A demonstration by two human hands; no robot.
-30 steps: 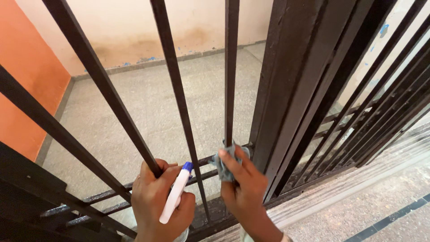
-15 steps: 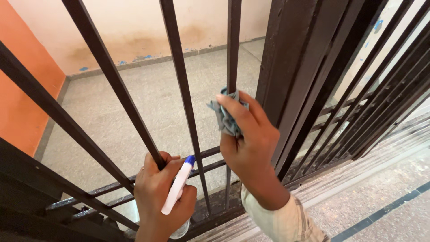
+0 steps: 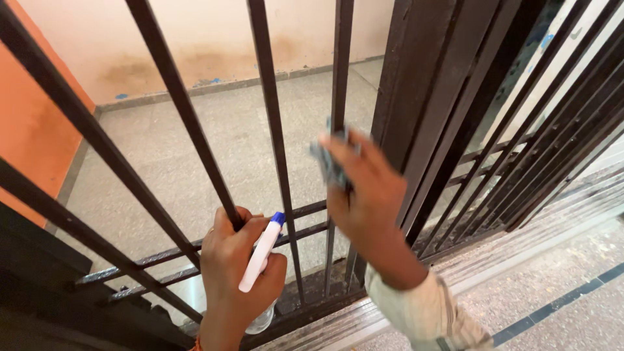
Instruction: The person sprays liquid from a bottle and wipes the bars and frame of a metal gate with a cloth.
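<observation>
Nearest to you, your left hand [image 3: 237,270] is wrapped around two things at once: a dark metal bar [image 3: 195,140] of the gate, low on the bar, and a spray bottle [image 3: 261,260] that lies across the palm. The fingers are curled tight on both, so this hand is closed. The bottle has a white neck and a blue tip, and its clear body hangs below the hand, near the bottom rail of the gate [image 3: 305,315]. I judge it light and made of hard plastic, a little slippery if it is wet; hold it by the neck, as you do.

To the right of that bar, two bars over and higher up, your right hand [image 3: 364,195] presses a small grey-blue cloth [image 3: 328,162] against a thin vertical bar [image 3: 338,123]. The fingers are pinching the cloth around the bar; the hand is blurred, so the exact finger positions I cannot tell. The cloth looks soft, thin and very light, and it folds easily, so bunch it in the fingers and let it wrap the bar. The bar itself is stiff and fixed.

Right of this bar stands the thick gate post [image 3: 422,97]. Behind the gate you see the speckled floor [image 3: 214,156], then the pale stained wall [image 3: 214,39] and an orange wall [image 3: 32,123] at the left
</observation>
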